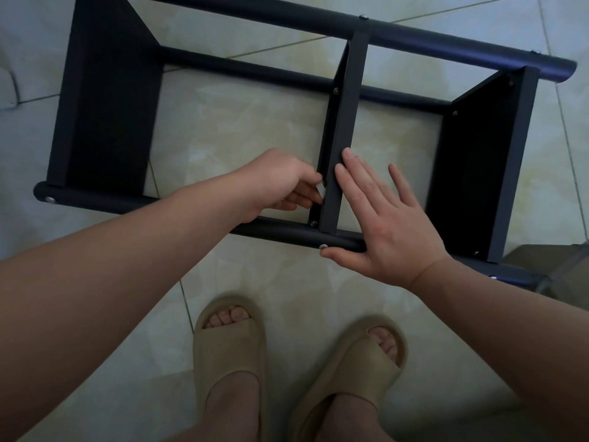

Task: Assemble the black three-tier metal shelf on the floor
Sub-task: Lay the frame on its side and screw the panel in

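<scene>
The black three-tier metal shelf (pixel 108 100) lies on its side on the tiled floor, its round posts running left to right. Three shelf panels stand on edge between the posts: left, middle (pixel 345 122) and right (pixel 478 161). My left hand (pixel 280 183) reaches in just left of the middle panel and pinches a small pale piece (pixel 320 189) against it, near a screw (pixel 314 223). My right hand (pixel 385 218) lies flat with straight fingers on the middle panel's edge, its thumb on the near post (pixel 287 234) beside a screw head (pixel 323 246).
My two feet in beige slides (pixel 229 346) stand on the pale tiles just in front of the shelf. A brownish object (pixel 548 266) sits at the right edge by the shelf's end. A pale object shows at the far left edge.
</scene>
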### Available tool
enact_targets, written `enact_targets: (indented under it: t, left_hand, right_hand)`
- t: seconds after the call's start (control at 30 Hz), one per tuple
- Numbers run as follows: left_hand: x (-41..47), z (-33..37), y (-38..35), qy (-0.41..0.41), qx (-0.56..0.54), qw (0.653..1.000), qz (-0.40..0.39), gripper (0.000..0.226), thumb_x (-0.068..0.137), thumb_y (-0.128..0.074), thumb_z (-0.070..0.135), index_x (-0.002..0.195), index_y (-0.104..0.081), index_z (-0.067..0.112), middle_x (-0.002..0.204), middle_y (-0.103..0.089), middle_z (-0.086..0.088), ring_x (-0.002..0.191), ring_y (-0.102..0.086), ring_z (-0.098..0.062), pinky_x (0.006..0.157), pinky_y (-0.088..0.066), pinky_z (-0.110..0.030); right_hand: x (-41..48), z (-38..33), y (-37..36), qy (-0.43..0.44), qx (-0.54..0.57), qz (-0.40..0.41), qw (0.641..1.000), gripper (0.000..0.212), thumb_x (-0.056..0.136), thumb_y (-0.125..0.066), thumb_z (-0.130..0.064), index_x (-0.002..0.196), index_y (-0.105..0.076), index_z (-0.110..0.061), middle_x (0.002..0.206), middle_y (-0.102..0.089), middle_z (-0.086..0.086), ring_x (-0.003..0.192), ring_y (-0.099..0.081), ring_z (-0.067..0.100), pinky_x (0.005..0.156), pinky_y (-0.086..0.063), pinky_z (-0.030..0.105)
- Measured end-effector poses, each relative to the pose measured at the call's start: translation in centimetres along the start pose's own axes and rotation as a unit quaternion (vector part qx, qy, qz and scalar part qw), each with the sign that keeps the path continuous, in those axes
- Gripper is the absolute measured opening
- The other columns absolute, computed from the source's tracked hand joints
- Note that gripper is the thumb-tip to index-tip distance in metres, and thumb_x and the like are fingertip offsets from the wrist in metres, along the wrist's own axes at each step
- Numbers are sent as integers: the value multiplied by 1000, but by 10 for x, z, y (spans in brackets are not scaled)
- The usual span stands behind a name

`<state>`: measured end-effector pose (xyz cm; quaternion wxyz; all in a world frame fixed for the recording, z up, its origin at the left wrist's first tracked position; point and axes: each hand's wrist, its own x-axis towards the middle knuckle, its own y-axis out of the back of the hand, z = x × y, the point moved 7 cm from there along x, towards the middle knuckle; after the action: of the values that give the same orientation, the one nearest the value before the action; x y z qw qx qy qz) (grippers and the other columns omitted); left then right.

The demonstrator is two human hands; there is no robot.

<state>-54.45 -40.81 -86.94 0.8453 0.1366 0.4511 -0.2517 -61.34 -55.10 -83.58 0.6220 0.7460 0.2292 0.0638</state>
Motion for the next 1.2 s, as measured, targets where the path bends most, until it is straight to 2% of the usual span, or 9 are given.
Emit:
enact_targets:
  t: [0.27,0.5,0.73,0.97,1.1,1.2]
  left_hand:
    - [-1,1,2,-20,58,998,-29,14,99,-55,17,98,-66,9,83,-78,-1,76,-72,-9,83,-51,-30]
    - [-1,3,4,-44,100,993,-49,19,100,-52,12,87,-65,13,79,-77,3,71,-70,-4,73,-47,-26]
    - [-4,0,7,-48,118,989,-70,14,101,-51,11,93,-63,13,78,-77,5,71,-68,-1,71,-45,-23]
    - [-8,-1,9,-61,166,980,-87,20,102,-51,8,90,-65,16,82,-76,6,79,-67,-2,78,-47,-27]
    - [-12,-1,8,-69,200,972,-97,20,102,-51,8,91,-64,17,90,-75,3,90,-66,-8,87,-48,-32]
    - [-13,-1,8,-73,218,968,-102,17,102,-53,8,93,-66,16,89,-75,5,89,-66,-5,88,-48,-32]
  right_hand:
    - [0,0,0,1,6,3,1000,103,91,-40,-77,162,-14,-7,170,-5,9,157,-12,24,124,-15,59]
    - [0,0,0,-1,6,-4,1000,103,91,-38,-77,162,-13,-7,170,-3,8,157,-10,23,124,-14,59]
    - [0,1,-1,0,6,-6,1000,104,91,-40,-77,162,-11,-8,171,-2,8,157,-9,23,124,-14,58]
    - [0,0,-1,-1,10,-5,1000,103,91,-39,-77,162,-12,-8,171,-2,8,157,-9,23,124,-16,57]
    - [0,0,-1,-1,13,-5,1000,104,90,-40,-77,162,-12,-8,171,-3,8,157,-9,23,124,-16,57]
    - [0,1,-2,-3,13,-6,1000,104,90,-41,-77,162,-12,-8,171,-2,7,157,-9,23,124,-16,57]
